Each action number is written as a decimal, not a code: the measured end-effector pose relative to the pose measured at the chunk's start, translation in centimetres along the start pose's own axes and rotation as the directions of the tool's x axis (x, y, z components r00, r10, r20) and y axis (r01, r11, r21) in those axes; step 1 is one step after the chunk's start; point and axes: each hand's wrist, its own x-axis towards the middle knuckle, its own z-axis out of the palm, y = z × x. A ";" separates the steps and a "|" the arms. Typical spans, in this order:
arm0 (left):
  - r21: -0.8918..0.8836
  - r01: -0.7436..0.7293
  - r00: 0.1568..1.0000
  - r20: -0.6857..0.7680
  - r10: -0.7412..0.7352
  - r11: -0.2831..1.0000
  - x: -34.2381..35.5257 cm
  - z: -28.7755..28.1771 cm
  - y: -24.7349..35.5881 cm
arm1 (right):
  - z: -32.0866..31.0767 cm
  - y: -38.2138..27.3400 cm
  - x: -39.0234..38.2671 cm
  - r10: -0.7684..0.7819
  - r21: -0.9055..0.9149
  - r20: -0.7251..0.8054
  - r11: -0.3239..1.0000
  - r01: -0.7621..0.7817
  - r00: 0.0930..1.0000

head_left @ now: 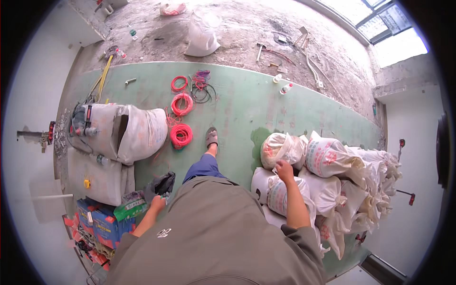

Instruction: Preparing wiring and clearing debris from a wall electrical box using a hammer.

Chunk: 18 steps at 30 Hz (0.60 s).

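At the left, beside my body, my left hand (157, 204) is closed at the edge of a crumpled black plastic bag (163, 184). Part of the bag and my fingertips overlap, so the exact grip is hard to see. A green plastic package (130, 207) lies just left of that hand. On the other side, my right hand (284, 171) has its fingers curled, over or in front of stuffed white woven sacks (283, 195). Whatever is in those fingers, if anything, is too small to make out. A tied round sack (280, 149) is just beyond it.
Stacked sacks (327, 194) fill the right side. Large wrapped packs (97, 175) and blue boxes (105, 223) line the left. Red wire coils (181, 136) lie ahead on the green floor sheet (237, 104); bottles (286, 89) and a hammer (260, 51) lie farther off.
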 end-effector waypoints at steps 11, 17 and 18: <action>-0.124 -0.127 0.957 -0.275 0.089 0.984 21.0 -25.5 24.7 | -1.3 7.3 8.5 0.583 -0.070 0.564 0.739 -0.670 0.585; -0.244 0.077 0.991 0.125 -0.047 0.967 23.6 -26.3 34.4 | -8.1 3.8 36.2 0.267 -0.221 0.435 0.957 -0.186 0.860; -0.256 0.037 0.982 0.190 0.013 0.966 23.2 -25.7 36.3 | -9.5 2.2 41.9 0.232 -0.269 0.382 0.954 -0.132 0.894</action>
